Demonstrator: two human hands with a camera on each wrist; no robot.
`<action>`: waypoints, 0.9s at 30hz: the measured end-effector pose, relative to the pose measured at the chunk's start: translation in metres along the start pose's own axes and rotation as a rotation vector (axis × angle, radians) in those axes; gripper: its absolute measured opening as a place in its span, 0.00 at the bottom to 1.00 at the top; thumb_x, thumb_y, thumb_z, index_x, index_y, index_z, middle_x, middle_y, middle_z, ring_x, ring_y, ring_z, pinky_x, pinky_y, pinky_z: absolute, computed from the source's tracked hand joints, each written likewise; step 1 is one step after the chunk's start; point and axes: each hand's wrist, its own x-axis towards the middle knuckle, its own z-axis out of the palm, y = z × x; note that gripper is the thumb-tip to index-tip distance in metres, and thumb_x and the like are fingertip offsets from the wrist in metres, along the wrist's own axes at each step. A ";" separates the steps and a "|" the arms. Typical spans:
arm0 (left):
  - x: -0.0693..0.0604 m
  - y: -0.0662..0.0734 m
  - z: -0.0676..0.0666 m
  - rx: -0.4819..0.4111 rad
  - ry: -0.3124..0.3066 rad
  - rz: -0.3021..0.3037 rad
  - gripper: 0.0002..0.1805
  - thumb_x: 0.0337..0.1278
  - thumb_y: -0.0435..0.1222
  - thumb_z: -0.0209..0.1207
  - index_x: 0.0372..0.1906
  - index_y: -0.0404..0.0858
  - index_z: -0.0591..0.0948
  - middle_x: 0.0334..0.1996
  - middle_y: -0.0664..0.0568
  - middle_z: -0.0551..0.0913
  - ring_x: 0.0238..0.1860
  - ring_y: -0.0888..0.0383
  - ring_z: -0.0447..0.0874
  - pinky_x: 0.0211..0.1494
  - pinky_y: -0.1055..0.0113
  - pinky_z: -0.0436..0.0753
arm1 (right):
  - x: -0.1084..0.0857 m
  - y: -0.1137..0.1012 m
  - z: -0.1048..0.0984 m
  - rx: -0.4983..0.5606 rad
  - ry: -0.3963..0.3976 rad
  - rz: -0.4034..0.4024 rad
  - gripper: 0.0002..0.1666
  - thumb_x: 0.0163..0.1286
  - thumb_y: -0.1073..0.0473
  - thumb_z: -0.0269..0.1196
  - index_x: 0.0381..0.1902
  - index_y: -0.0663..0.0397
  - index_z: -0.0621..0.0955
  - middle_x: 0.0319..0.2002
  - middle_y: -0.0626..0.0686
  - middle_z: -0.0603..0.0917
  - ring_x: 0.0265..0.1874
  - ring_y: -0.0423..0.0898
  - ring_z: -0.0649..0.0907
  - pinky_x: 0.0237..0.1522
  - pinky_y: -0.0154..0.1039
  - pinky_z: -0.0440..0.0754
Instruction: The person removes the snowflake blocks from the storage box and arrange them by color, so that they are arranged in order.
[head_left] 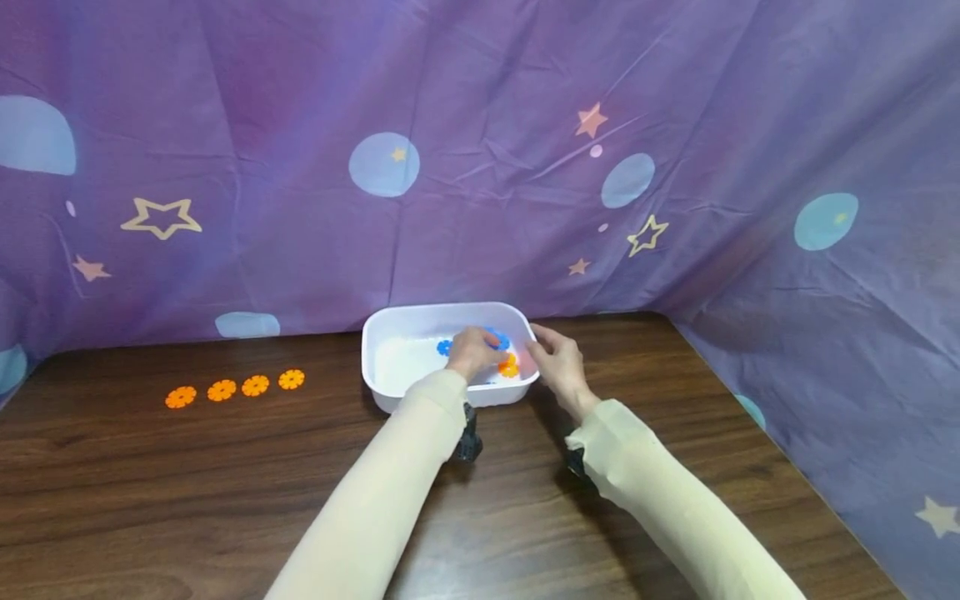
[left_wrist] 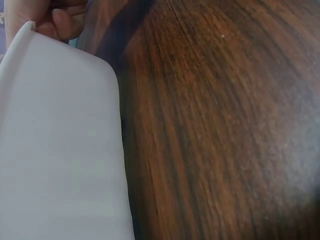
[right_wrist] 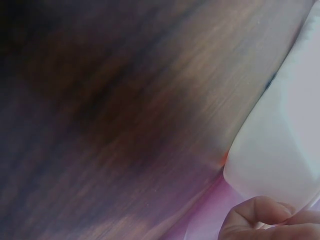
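the right hand (head_left: 558, 367) pinches the rim of the tub (head_left: 405, 358), seemingly to steady it while the left hand (head_left: 474, 354) is inside, near blue pieces (head_left: 446, 347) and orange pieces (head_left: 509, 367); whether the left grip pinches one, i cannot tell. four orange discs (head_left: 255, 386) lie flat and spaced on the bench (head_left: 150, 500), perhaps to stay separate. the tub looks smooth, round-cornered plastic; the discs are notched, the bench streaky-grained.

Cream long sleeves (head_left: 382, 496), black wrist cameras (head_left: 468, 437), bare hands (head_left: 560, 365)
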 end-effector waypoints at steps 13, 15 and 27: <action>-0.001 0.001 0.006 0.021 0.020 0.008 0.15 0.45 0.34 0.69 0.42 0.34 0.84 0.43 0.44 0.84 0.46 0.49 0.79 0.54 0.64 0.76 | -0.001 -0.001 0.002 0.013 -0.003 0.008 0.23 0.67 0.61 0.57 0.60 0.57 0.75 0.45 0.65 0.83 0.31 0.52 0.83 0.21 0.33 0.82; 0.000 0.001 0.007 0.033 0.022 0.014 0.15 0.44 0.34 0.69 0.41 0.34 0.84 0.42 0.44 0.84 0.46 0.49 0.79 0.54 0.64 0.76 | -0.001 -0.001 0.001 0.014 -0.006 0.013 0.23 0.67 0.61 0.57 0.60 0.56 0.75 0.45 0.65 0.83 0.29 0.52 0.82 0.21 0.34 0.82; 0.005 0.000 0.011 0.143 0.051 0.080 0.12 0.43 0.34 0.69 0.37 0.35 0.85 0.38 0.47 0.85 0.44 0.49 0.80 0.51 0.63 0.78 | -0.001 0.000 0.000 0.003 0.013 -0.026 0.22 0.67 0.62 0.57 0.59 0.57 0.76 0.42 0.65 0.83 0.25 0.46 0.81 0.20 0.37 0.82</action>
